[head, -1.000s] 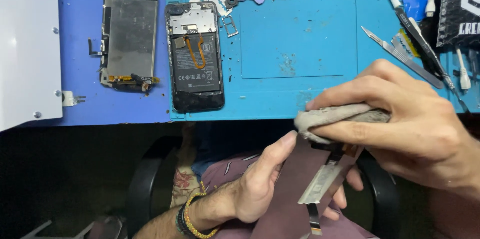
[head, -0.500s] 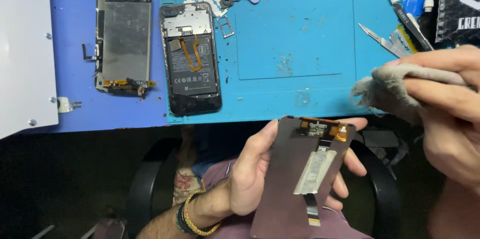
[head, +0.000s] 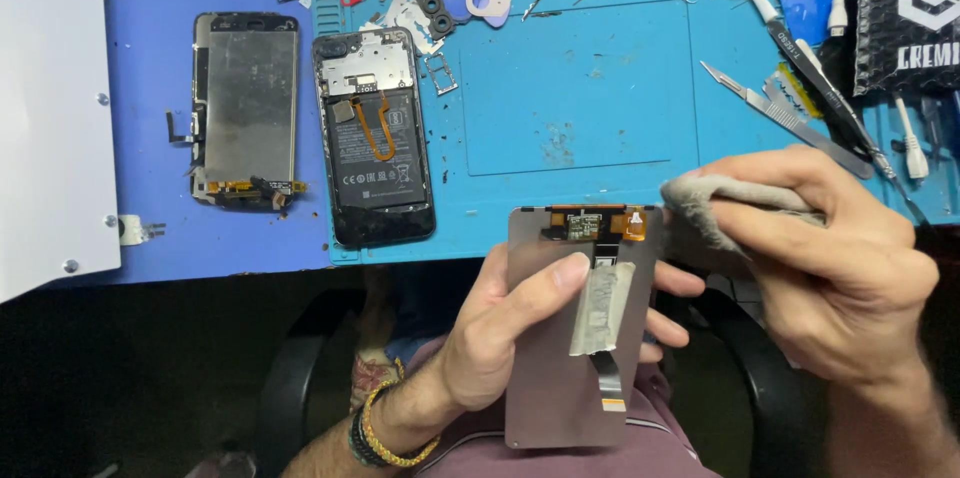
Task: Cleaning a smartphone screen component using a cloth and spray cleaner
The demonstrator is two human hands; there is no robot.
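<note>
From the head view, we've got the phone screen panel (head: 575, 338) back-side up in our left hand (head: 510, 338), thumb across its back and fingers wrapped around the right edge, held just off the near edge of the tabletop (head: 600, 128). Our right hand (head: 830, 268) is closed around a grey cloth (head: 700, 213), which sits right at the panel's top right corner. Up on the blue mat, the opened phone body (head: 375, 138) and a metal frame (head: 247, 108) lie well apart from us, with tweezers (head: 785, 118) behind the right hand. The middle of the mat is bare.
</note>
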